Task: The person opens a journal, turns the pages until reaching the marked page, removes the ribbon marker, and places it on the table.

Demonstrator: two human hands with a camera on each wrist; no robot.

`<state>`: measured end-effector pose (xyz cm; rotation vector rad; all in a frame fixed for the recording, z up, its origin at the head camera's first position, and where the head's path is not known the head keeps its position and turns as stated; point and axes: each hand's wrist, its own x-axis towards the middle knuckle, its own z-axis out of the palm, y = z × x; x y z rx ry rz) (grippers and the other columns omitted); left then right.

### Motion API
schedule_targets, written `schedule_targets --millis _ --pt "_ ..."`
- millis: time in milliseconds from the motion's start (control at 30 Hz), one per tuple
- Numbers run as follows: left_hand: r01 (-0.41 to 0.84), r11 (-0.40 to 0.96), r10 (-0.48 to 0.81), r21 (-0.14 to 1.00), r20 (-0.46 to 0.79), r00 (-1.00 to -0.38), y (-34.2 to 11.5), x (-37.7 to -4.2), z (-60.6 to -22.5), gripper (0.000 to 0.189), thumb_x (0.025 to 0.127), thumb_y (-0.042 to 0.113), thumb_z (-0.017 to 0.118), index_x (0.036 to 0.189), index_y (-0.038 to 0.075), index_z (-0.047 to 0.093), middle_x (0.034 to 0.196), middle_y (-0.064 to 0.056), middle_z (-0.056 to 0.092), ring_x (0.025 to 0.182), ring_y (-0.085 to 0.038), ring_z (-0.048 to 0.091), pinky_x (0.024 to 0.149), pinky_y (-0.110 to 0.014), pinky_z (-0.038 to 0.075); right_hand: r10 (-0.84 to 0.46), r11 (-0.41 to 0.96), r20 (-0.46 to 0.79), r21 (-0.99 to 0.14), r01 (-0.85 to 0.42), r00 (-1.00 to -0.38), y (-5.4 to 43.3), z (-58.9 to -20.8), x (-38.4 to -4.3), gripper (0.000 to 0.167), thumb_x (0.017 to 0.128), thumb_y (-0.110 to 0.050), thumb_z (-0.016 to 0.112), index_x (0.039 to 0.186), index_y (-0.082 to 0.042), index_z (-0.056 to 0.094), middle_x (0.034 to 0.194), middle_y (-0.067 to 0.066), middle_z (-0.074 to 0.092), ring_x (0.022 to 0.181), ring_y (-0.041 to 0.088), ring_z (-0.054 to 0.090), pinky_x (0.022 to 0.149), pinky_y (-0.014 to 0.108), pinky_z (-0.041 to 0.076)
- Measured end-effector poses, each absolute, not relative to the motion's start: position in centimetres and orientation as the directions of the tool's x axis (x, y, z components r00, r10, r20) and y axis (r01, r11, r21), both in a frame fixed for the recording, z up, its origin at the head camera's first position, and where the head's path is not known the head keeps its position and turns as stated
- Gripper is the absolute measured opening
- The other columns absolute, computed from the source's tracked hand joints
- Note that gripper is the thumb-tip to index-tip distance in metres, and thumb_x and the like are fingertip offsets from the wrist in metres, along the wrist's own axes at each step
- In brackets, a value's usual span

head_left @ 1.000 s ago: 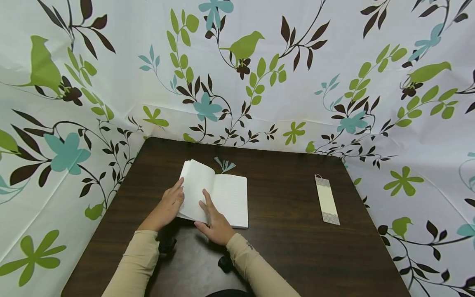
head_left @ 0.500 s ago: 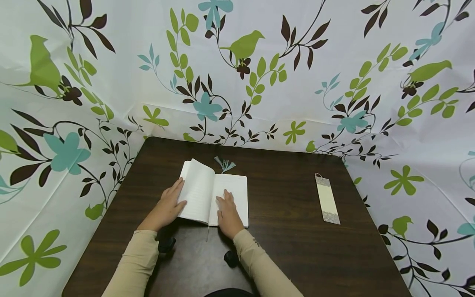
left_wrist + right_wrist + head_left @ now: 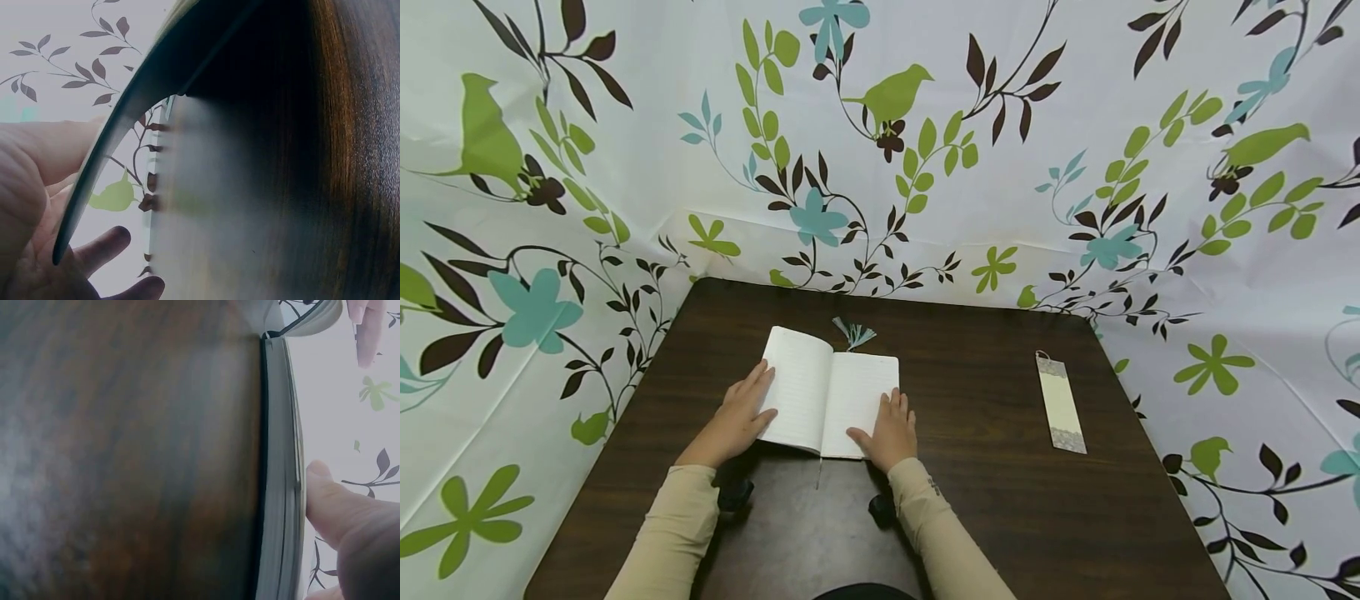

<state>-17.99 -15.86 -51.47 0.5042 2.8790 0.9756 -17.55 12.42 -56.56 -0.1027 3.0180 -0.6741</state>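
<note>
An open notebook (image 3: 826, 392) with lined white pages is held between the two hands, its left half just beside the left fingers and its right half under the right fingers. The left cover and its pages are gripped by the left hand (image 3: 739, 421), with the thumb laid over the page and the other fingers reaching around beneath; in the left wrist view this half is seen curved up off the counter (image 3: 1000, 517). The right hand (image 3: 891, 429) is rested on the right page, its thumb spread inward and its fingers extended along the outer edge; whether anything is pinched there is hard to make out, as the right wrist view shows little beyond the thumb.

A thin ribbon (image 3: 818, 475) is seen hanging from the near edge, between the two sets of fingers. A teal tassel (image 3: 855, 334) is laid ahead of the fingers, just beyond the far edge. A pale bookmark (image 3: 1062, 406) is placed well to the right of the right fingers.
</note>
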Motion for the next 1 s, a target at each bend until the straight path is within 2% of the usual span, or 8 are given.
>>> schedule_targets --millis 100,233,500,1000 --pt "0.279 0.753 0.320 0.596 0.039 -0.946 -15.87 -18.00 -51.48 0.063 0.102 0.012 0.060 0.157 -0.002 0.031 0.167 -0.023 0.013 0.140 -0.057 0.022 0.103 -0.075 0.030 -0.069 0.908 -0.030 -0.415 -0.050 -0.997 12.36 -56.40 -17.42 0.100 0.091 -0.059 0.067 0.154 0.009 0.030 0.162 0.030 0.022 0.151 0.045 0.018 0.118 0.061 0.022" --pt "0.268 0.757 0.313 0.597 0.029 -0.949 -15.84 -18.00 -51.47 0.060 0.102 0.012 0.060 0.155 -0.001 0.035 0.167 -0.022 0.012 0.141 -0.057 0.022 0.103 -0.076 0.030 -0.064 0.917 -0.022 -0.395 -0.050 -0.998 12.27 -56.28 -17.43 0.102 0.091 -0.059 0.067 0.155 0.010 0.028 0.161 0.031 0.024 0.151 0.045 0.020 0.118 0.061 0.023" --pt "0.266 0.758 0.319 0.596 0.016 -0.948 -15.91 -18.01 -51.61 0.063 0.102 0.013 0.059 0.157 0.000 0.032 0.168 -0.021 0.010 0.142 -0.055 0.020 0.104 -0.077 0.027 -0.046 0.919 0.001 -0.392 -0.042 -0.999 12.02 -55.96 -17.17 0.102 0.089 -0.056 0.071 0.154 0.011 0.030 0.159 0.032 0.028 0.149 0.046 0.024 0.117 0.063 0.022" --pt "0.272 0.758 0.321 0.593 0.024 -0.947 -15.98 -18.08 -51.84 0.062 0.102 0.013 0.060 0.156 -0.001 0.033 0.168 -0.022 0.011 0.141 -0.056 0.021 0.102 -0.078 0.028 -0.029 0.914 0.004 -0.405 -0.028 -1.000 11.66 -55.89 -17.53 0.097 0.087 -0.050 0.077 0.155 0.003 0.033 0.158 0.030 0.033 0.148 0.046 0.027 0.116 0.067 0.019"
